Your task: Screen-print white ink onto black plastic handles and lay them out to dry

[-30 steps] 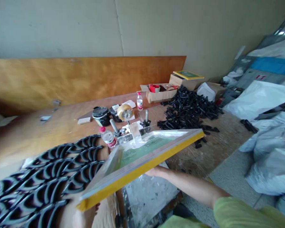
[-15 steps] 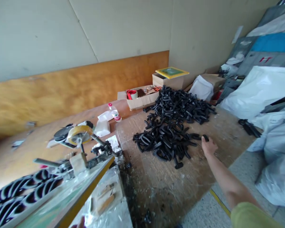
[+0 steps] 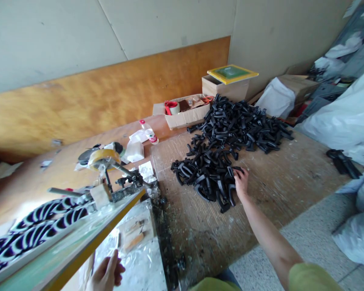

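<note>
My right hand (image 3: 242, 182), shifted against the heap (image 3: 210, 176), pinches one black part (image 3: 236, 168), others within reach; my left hand (image 3: 106, 273) is loosely open.

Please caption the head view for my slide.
Right hand touching piled black parts; left hand near a tilted yellow-edged frame.

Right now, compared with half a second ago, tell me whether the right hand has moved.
Yes: the right hand has moved left, judged against the yellow frame at the back, to the nearer black parts' right edge.
</note>
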`<state>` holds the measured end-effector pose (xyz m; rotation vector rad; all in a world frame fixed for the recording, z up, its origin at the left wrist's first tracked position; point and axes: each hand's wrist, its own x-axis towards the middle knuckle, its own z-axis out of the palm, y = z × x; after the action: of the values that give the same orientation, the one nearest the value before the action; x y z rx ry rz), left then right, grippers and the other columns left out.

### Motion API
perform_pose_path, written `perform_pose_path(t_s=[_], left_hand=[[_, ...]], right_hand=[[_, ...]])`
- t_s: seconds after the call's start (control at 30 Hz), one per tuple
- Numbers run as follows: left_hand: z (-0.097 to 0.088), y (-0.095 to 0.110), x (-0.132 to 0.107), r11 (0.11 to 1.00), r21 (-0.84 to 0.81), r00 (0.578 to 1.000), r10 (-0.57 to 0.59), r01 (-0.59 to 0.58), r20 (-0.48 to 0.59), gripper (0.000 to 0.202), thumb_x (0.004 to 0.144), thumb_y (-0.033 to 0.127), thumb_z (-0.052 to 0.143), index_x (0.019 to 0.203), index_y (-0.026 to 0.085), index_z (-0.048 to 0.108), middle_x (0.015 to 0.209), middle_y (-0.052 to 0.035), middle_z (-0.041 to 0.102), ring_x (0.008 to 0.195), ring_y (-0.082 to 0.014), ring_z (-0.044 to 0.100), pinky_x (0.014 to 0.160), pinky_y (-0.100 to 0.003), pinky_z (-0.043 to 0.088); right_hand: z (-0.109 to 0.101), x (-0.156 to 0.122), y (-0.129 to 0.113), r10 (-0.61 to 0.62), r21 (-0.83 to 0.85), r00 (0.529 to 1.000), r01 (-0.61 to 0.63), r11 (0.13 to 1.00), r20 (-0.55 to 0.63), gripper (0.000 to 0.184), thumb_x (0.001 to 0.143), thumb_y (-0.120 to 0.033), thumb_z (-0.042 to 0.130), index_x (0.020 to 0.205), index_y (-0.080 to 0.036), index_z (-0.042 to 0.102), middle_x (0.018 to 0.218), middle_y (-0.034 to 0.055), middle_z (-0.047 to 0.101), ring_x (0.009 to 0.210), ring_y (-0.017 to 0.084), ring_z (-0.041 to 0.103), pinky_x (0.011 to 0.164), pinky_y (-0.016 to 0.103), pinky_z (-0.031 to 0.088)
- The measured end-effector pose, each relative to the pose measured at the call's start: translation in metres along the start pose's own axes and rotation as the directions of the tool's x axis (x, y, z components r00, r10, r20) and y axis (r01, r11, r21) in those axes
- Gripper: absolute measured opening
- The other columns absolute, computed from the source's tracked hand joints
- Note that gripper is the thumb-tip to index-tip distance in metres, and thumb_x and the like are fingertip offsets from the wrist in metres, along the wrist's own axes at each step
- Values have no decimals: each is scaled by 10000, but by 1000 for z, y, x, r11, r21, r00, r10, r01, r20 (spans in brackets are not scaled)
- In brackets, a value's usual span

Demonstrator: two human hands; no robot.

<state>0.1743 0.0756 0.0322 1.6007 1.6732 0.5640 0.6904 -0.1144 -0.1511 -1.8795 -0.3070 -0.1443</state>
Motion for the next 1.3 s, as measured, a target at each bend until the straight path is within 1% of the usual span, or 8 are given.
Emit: perform_pose_path(t_s=[0.3,0.5,0.6,0.77,0.87,1.0,1.1,1.3], left_hand=[[-7,3,-13,990,-124,993,-59,72,101,543,653,706,611,667,165,571,496,-5,589,405,-129,490,380,-242,399],[-27,-27,-22,980,-180,996,-85,88,27,502,689,663,606,698,162,571,495,6,586,391,-122,469,371,-236,377],[-43,-47,-22,967,-230,994,-107,108,18,511,688,669,606,700,160,567,487,15,577,379,-111,459,372,-226,369],[-80,-73,-10,956,-285,997,-61,72,48,505,703,667,592,658,165,554,473,12,557,382,-109,454,371,-221,353],[-108,-91,3,949,-311,998,-32,47,55,463,750,620,576,639,172,540,461,21,535,387,-98,442,381,-207,336],[-141,-121,24,935,-352,996,-16,45,84,442,778,596,563,644,177,525,462,27,537,383,-88,428,391,-201,326],[-154,-136,37,932,-360,993,5,38,116,438,789,592,559,664,174,526,473,25,550,388,-83,434,403,-195,326],[-154,-135,45,914,-403,987,22,45,160,456,771,614,570,667,173,520,473,17,558,386,-84,445,402,-196,330]], right_hand=[[43,-112,-55,58,90,990,-70,993,130,422,812,-497,507,1032,-169,656,1385,138,348,1296,274,353,1107,429,276],[63,-150,-84,18,-35,991,-14,999,136,409,814,-508,534,1000,-169,667,1423,144,354,1327,300,311,1099,469,277],[49,-148,-100,-163,-143,965,195,970,207,338,827,-473,545,976,-200,677,1427,118,393,1325,318,317,1091,531,262],[20,-157,-153,-385,-283,843,500,819,375,285,829,-484,591,920,-225,670,1198,121,607,1299,352,338,1070,577,239],[18,-170,-194,-361,-273,840,488,829,406,388,810,-551,598,954,-194,645,961,147,655,1067,318,516,953,479,392],[46,-207,-249,-241,-150,852,344,927,465,536,763,-620,616,1085,-191,614,935,105,666,804,244,597,751,371,482],[84,-253,-283,-343,-17,730,437,899,591,455,768,-573,650,1034,-203,660,948,89,667,844,240,613,786,363,486],[150,-320,-308,-587,204,254,772,602,769,241,813,-288,705,1051,-247,696,982,51,662,953,226,576,867,363,441]])
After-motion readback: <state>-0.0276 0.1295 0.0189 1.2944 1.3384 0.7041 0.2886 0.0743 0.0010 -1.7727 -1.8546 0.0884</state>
